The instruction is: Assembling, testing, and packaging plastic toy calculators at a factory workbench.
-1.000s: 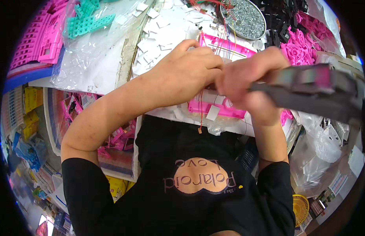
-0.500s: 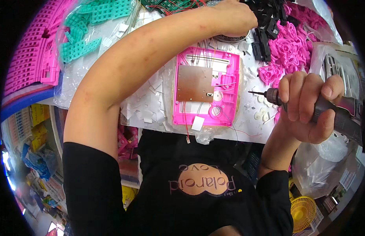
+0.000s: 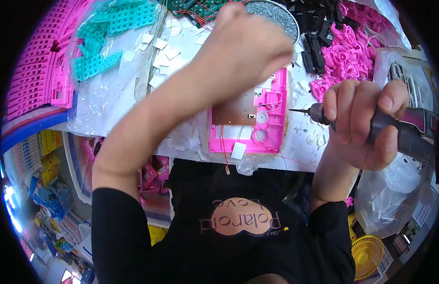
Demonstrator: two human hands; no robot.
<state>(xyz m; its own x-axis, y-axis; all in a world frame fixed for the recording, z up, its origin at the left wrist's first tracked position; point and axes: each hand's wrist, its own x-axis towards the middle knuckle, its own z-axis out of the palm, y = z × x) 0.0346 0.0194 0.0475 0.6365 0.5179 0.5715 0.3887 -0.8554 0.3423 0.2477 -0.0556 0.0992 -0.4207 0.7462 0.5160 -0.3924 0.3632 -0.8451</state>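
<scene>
My right hand [image 3: 363,125] is closed round a dark electric screwdriver [image 3: 408,132]; its thin bit points left toward the pink housing. My left hand [image 3: 252,49] is curled and blurred by motion above the housing's far end, beside the round tin of small metal screws [image 3: 288,21]. Its fingertips are turned away, so whatever they hold is hidden. The open pink plastic housing [image 3: 278,113] lies on the table with a brown circuit board [image 3: 233,112] inside. Thin wires run from the board, and a small white square [image 3: 238,151] sits at the near edge.
Pink wheel-like parts [image 3: 344,57] and black plastic parts [image 3: 314,52] are heaped at the right. Teal button sheets [image 3: 132,19] and pink grid panels [image 3: 32,66] lie left. Green circuit boards [image 3: 200,9] are at the back. White paper pieces [image 3: 165,57] scatter the table.
My left hand has moved back from beyond the tin, toward me and left, uncovering the screws and covering the housing's far end. The screwdriver has shifted slightly left.
</scene>
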